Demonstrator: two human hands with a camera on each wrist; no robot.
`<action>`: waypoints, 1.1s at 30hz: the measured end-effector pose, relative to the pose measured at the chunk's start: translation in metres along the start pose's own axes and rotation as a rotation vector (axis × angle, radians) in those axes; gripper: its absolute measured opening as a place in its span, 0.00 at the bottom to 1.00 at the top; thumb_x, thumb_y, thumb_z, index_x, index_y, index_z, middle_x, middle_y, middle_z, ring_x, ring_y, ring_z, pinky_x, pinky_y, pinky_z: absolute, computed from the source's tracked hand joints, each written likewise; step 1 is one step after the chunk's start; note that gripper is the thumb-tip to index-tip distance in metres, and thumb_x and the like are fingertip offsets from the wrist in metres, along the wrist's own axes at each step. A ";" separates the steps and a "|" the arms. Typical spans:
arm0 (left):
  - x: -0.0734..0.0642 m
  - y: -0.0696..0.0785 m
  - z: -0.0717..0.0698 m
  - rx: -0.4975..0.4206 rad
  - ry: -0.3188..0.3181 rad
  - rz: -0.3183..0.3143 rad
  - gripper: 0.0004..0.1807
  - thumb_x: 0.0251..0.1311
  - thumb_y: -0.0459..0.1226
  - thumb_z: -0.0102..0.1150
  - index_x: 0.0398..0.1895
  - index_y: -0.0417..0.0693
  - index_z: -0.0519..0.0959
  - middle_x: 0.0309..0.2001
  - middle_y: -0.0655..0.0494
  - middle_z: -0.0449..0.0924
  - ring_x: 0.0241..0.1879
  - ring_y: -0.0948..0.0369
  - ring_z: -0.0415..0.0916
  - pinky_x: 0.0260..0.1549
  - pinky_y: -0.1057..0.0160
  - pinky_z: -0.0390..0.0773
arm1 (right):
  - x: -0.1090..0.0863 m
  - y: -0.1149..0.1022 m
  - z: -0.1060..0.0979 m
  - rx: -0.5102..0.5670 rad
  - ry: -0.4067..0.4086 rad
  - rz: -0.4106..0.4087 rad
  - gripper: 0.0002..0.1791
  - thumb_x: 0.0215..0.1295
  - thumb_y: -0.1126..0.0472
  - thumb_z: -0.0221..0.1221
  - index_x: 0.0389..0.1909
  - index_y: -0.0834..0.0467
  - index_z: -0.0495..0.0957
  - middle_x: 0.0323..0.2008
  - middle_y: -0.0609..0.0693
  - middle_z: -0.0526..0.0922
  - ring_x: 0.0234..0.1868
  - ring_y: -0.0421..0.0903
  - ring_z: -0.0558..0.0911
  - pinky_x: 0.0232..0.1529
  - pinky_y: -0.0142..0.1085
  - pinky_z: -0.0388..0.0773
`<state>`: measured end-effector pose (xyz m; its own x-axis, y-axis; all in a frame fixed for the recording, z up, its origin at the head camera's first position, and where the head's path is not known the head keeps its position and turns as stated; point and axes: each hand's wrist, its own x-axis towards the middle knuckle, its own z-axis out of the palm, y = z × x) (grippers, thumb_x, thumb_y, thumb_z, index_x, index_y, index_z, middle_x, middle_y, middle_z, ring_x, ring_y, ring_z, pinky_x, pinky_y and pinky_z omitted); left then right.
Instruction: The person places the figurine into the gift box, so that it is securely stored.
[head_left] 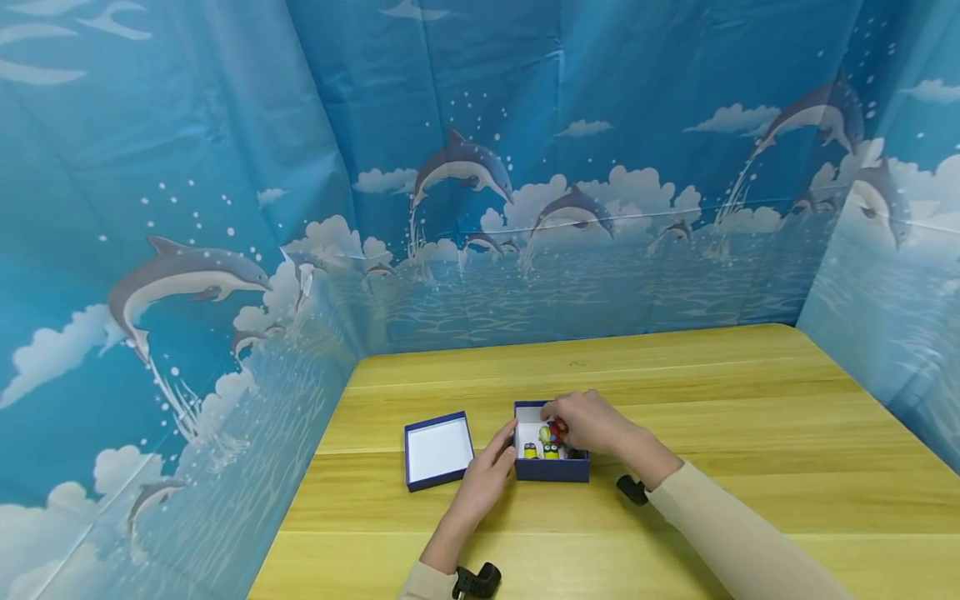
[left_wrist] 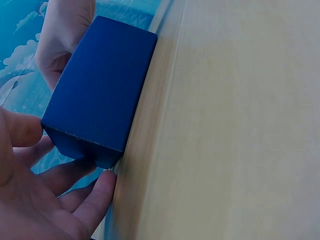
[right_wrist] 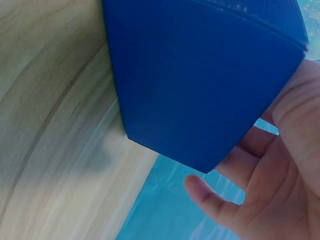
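A blue open box (head_left: 552,472) with a white inside stands on the table, holding small toy figures. Two yellow goggled minion figures, one on the left (head_left: 530,451) and one in the middle (head_left: 551,452), are near its front wall. Behind them a red-and-yellow toy figure (head_left: 553,432) leans at my right hand (head_left: 592,421), which reaches in from the right and grips it; those fingertips are partly hidden. My left hand (head_left: 487,475) touches the box's left end with fingers extended. In the left wrist view the thumb (left_wrist: 25,129) meets a corner of the box.
Left of the box lies a blue-rimmed lid (head_left: 438,448), its white inside facing up. A dark item (head_left: 576,454) sits in the box's right front corner, too small to make out. The wooden table (head_left: 675,367) ends against a dolphin-print curtain (head_left: 465,275).
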<state>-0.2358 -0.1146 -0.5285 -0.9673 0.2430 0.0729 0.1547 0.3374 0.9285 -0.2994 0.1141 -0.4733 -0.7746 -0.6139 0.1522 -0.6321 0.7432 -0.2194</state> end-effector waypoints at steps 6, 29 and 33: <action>0.001 0.000 0.000 0.008 -0.004 0.003 0.26 0.79 0.48 0.43 0.77 0.67 0.62 0.73 0.60 0.64 0.68 0.54 0.65 0.64 0.45 0.68 | 0.000 0.001 0.001 0.015 0.008 0.016 0.15 0.57 0.69 0.71 0.46 0.55 0.86 0.30 0.43 0.82 0.25 0.39 0.72 0.27 0.36 0.69; 0.000 0.001 0.000 0.002 -0.006 0.005 0.26 0.79 0.49 0.43 0.77 0.69 0.62 0.74 0.61 0.63 0.70 0.53 0.62 0.65 0.44 0.66 | 0.004 -0.003 0.010 0.060 0.102 -0.041 0.15 0.57 0.67 0.72 0.47 0.56 0.86 0.33 0.45 0.86 0.27 0.35 0.77 0.28 0.35 0.73; -0.001 0.001 0.000 0.000 -0.006 0.004 0.26 0.79 0.49 0.43 0.77 0.68 0.62 0.74 0.60 0.63 0.70 0.52 0.63 0.65 0.43 0.67 | 0.003 -0.003 0.011 0.040 0.098 -0.039 0.15 0.57 0.65 0.73 0.46 0.56 0.87 0.32 0.45 0.85 0.27 0.36 0.76 0.28 0.35 0.73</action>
<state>-0.2346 -0.1148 -0.5275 -0.9655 0.2494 0.0746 0.1587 0.3367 0.9281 -0.2999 0.1070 -0.4823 -0.7493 -0.6115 0.2542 -0.6617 0.7069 -0.2499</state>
